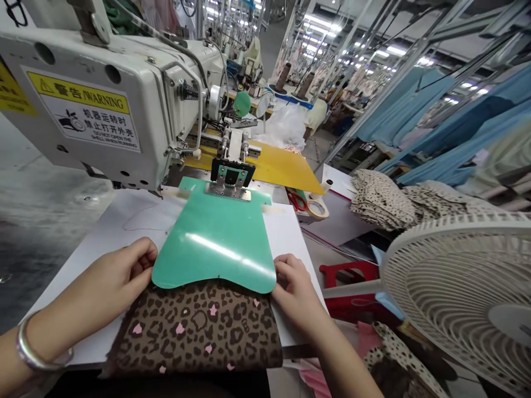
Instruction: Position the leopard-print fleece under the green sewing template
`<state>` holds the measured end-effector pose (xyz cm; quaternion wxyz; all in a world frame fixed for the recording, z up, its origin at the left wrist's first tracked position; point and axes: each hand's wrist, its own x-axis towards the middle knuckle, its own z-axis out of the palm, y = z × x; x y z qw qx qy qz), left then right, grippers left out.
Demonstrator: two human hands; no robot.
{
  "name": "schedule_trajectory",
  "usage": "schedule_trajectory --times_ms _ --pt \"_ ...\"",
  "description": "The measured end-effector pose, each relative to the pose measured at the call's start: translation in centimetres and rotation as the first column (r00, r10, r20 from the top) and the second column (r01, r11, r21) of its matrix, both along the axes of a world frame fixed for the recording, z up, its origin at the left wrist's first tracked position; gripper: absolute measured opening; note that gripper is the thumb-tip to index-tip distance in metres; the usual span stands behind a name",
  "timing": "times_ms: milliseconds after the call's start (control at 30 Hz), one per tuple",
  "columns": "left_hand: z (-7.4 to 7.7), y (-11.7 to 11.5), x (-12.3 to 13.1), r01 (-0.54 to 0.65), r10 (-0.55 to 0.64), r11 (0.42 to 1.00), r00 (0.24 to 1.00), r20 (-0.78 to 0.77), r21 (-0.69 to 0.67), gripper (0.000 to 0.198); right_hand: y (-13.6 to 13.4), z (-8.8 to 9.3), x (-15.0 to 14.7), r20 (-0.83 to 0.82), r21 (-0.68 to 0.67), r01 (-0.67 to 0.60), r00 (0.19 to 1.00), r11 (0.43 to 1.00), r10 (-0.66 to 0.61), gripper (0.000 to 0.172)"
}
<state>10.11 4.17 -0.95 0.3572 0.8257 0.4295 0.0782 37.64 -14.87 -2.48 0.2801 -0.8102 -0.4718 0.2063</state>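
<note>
So the person's got both hands on a piece of leopard-print fabric (194, 329), brown with black blotches and little pink spots, soft-looking and matte, lying flat at the near edge of the white table (124, 221). Its far end is tucked under a glossy green plastic template (213, 243), a smooth, stiff sheet shaped kind of like a bell, narrow at the top and flaring to a wavy rounded bottom edge, with a shine streak across it.

The left hand (110, 282) sits at the template's lower left corner, fingers curled in and pinching where fabric meets plastic. There's a plain metal bangle (35, 354) on that wrist. The right hand (292, 287) is at the lower right corner, fingers bent and pinching the edge the same way.

The template's narrow top is held in a black and metal clamp (230, 179) under the head of a big off-white sewing machine (108, 94), which has a yellow warning sticker (81, 108) on its side.

Off to the right: a white plastic fan (460, 287) with a ribbed grille, a stack of spotted cream fabric pieces (384, 199), a roll of tape (317, 208), red-handled scissors (296, 200), and a yellow board (282, 166) behind the clamp.
</note>
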Motion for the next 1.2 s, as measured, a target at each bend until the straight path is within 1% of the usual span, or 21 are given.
schedule_trajectory --times_ms 200,300,400,500,567,633,700,767,800,833,867,900,933,967,1000,1033,1067,1100,1133,1167,1200 --pt "0.7 2.0 1.4 0.052 -0.052 0.998 0.999 0.016 0.018 0.022 1.3 -0.1 1.9 -0.019 0.041 -0.054 0.998 0.998 0.054 0.012" --pt "0.9 2.0 1.5 0.059 -0.059 0.998 0.998 -0.012 0.014 0.022 1.5 -0.1 2.2 0.013 0.049 -0.081 0.997 0.995 0.081 0.011" --pt "1.1 1.2 1.0 0.063 -0.064 0.998 0.997 -0.041 -0.023 0.023 1.1 -0.1 2.0 0.036 0.059 -0.108 0.994 0.992 0.106 0.011" --pt "0.8 0.1 -0.1 0.056 -0.059 0.996 0.997 -0.039 -0.074 0.023 0.2 -0.2 1.2 0.04 0.047 -0.127 0.991 0.991 0.125 0.009" --pt "0.3 -0.8 -1.2 0.052 -0.054 0.995 0.998 -0.028 -0.083 0.025 -0.7 -0.3 0.3 0.058 0.06 -0.113 0.992 0.992 0.109 0.011" --pt "-0.2 -1.8 -2.6 0.047 -0.047 0.998 0.999 -0.003 -0.05 0.03 -1.9 -0.3 -0.9 0.078 0.118 -0.088 0.994 0.989 0.079 0.015" --pt "-0.4 -2.9 -4.2 0.04 -0.041 0.999 0.999 0.028 0.013 0.035 -3.4 0.1 -2.3 0.056 0.205 -0.071 0.997 0.976 0.061 0.018" --pt "0.0 -3.8 -5.7 0.06 -0.064 0.996 0.996 0.06 0.065 0.033 -5.0 0.7 -3.8 -0.062 0.27 -0.035 0.997 0.962 0.053 0.021" --pt "0.4 -4.2 -6.2 0.082 -0.087 0.994 0.993 0.075 0.071 0.03 -5.7 1.1 -4.3 -0.19 0.266 0.002 0.98 0.964 0.05 0.022" --pt "1.0 -4.4 -6.6 0.11 -0.115 0.992 0.99 0.086 0.055 0.027 -6.2 1.5 -4.8 -0.358 0.241 0.041 0.932 0.97 0.05 0.024" --pt "1.6 -4.4 -6.7 0.138 -0.14 0.99 0.985 0.097 0.021 0.024 -6.5 1.8 -5.1 -0.535 0.202 0.083 0.844 0.976 0.039 0.027" --pt "2.3 -4.2 -6.5 0.15 -0.147 0.988 0.983 0.107 -0.028 0.022 -6.4 2.2 -5.1 -0.686 0.159 0.116 0.727 0.98 0.025 0.03" --pt "3.0 -3.8 -6.1 0.148 -0.137 0.985 0.983 0.12 -0.087 0.021 -6.0 2.6 -5.0 -0.786 0.124 0.149 0.618 0.981 0.005 0.034" --pt "3.9 -3.3 -5.4 0.135 -0.115 0.981 0.983 0.142 -0.142 0.02 -5.3 3.1 -4.6 -0.832 0.114 0.179 0.555 0.977 -0.005 0.037" --pt "4.9 -2.6 -4.5 0.113 -0.08 0.976 0.981 0.174 -0.185 0.019 -4.3 3.9 -4.1 -0.832 0.138 0.212 0.555 0.967 -0.003 0.041" --pt "6.0 -1.9 -3.5 0.088 -0.042 0.976 0.974 0.221 -0.202 0.02 -3.2 4.8 -3.5 -0.793 0.198 0.248 0.609 0.948 0.006 0.042" --pt "7.2 -1.2 -2.5 0.068 -0.015 0.981 0.961 0.276 -0.181 0.022 -2.1 6.0 -2.8 -0.722 0.273 0.265 0.692 0.925 0.015 0.04" --pt "8.5 -0.7 -1.6 0.046 -0.003 0.992 0.942 0.334 -0.119 0.023 -1.2 7.3 -2.2 -0.625 0.364 0.26 0.78 0.894 0.027 0.037" --pt "9.8 -0.4 -0.9 0.017 -0.007 1.0 0.922 0.388 -0.021 0.023 -0.4 8.6 -1.7 -0.509 0.455 0.241 0.86 0.857 0.028 0.031" --pt "11.0 -0.2 -0.4 -0.02 -0.027 0.994 0.9 0.435 0.103 0.021 0.0 9.9 -1.4 -0.379 0.536 0.204 0.925 0.819 0.018 0.027" --pt "12.0 -0.3 -0.1 -0.056 -0.068 0.969 0.878 0.474 0.242 0.018 0.2 11.0 -1.3 -0.238 0.601 0.144 0.971 0.786 0.005 0.023"
